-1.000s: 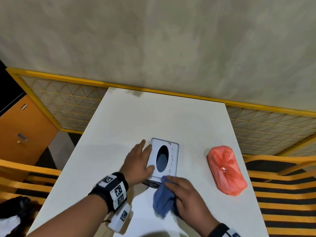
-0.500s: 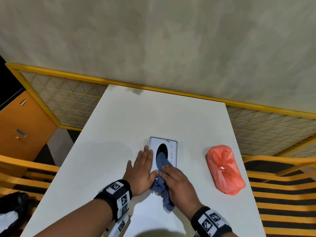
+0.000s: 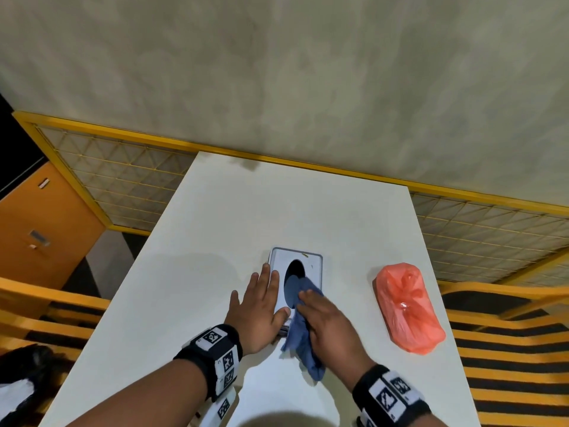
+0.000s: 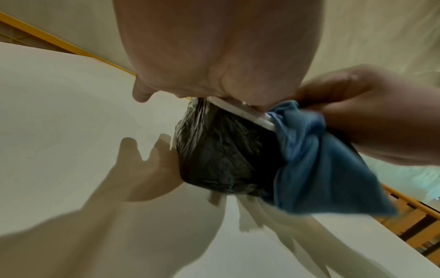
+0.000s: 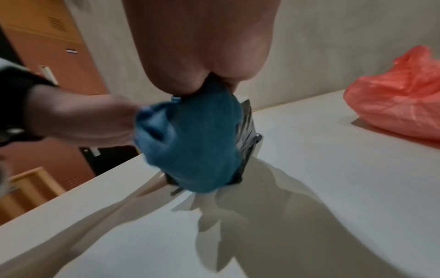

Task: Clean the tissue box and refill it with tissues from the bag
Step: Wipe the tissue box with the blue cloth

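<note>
Both hands work at frame centre. Left hand (image 3: pixel 258 309) lies flat, fingers spread, along the left edge of the tissue box (image 3: pixel 309 266), thumb pressing its near white top; right hand (image 3: pixel 328 323) curls round the blue cloth (image 3: pixel 300 337).

Change over the last second: the cloth was bunched at the box's near end, below the oval opening (image 3: pixel 295 269); now its front fold covers the lower half of that opening and the right hand sits further up the lid. Judgement: wiping has moved from the near edge onto the top; cleaning is in progress, refill not begun.

Box stands mid-table (image 3: pixel 215 241); its sides look wrapped in black film in the left wrist view. Orange bag (image 3: pixel 406 306) lies tied, well apart, right of centre.
</note>
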Available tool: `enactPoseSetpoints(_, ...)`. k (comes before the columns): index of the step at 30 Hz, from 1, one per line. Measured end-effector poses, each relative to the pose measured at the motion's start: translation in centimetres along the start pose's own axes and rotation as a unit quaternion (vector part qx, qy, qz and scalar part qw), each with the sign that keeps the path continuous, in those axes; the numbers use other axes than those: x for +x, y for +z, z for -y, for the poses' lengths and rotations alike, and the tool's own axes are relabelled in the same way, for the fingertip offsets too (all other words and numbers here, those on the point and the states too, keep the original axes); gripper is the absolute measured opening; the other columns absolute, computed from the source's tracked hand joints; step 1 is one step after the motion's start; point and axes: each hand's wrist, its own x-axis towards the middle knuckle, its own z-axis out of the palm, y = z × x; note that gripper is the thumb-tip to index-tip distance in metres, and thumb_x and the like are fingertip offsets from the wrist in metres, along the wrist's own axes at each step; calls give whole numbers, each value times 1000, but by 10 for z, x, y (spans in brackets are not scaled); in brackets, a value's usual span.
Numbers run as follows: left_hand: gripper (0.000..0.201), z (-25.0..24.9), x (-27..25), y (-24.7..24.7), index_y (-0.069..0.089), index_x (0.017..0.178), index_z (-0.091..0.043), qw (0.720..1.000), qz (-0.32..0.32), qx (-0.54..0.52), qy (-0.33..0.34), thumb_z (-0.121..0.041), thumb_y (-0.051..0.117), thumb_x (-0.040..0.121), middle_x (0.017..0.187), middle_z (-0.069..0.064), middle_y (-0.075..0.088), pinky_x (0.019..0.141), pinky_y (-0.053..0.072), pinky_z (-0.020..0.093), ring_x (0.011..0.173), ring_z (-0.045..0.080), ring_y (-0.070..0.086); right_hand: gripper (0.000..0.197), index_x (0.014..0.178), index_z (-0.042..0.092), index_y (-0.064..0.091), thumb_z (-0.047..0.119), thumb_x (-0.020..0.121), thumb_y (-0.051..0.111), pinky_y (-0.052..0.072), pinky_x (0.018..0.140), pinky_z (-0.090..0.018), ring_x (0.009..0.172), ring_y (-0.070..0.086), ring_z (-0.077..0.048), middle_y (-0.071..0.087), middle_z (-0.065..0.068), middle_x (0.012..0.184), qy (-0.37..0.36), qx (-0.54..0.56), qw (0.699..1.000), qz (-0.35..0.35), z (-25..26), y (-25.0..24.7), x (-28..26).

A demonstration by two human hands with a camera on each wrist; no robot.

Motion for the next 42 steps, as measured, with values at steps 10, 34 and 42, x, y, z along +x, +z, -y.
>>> enactPoseSetpoints(10,75,0,0,-2,-16,157,-22,1000,-6,12,6,-56,24,102,159,-3,-35,120,12,59,155,21,-12,51,107,4,71,23,80,31,37,103,-27,127,54,-28,57,-15,137,107,-38,992,49,-23,6,26)
enactPoseSetpoints(34,73,16,2,-43,-12,158,-30,995,65,62,47,-47,32,103,165,-7,-26,117,-4,69,151,26,-27,30,70,-6,70,8,86,47,43,81,-21,84,56,-18,70,-19,78,10,97,995,-35,13,9,1)
enactPoseSetpoints(42,75,-13,-2,-51,9,158,-32,998,39,37,45,-33,47,94,169,2,-11,121,3,62,154,31,-11,39,108,21,73,18,84,43,40,102,-17,119,51,4,62,13,120,103,153,979,-89,12,5,-37)
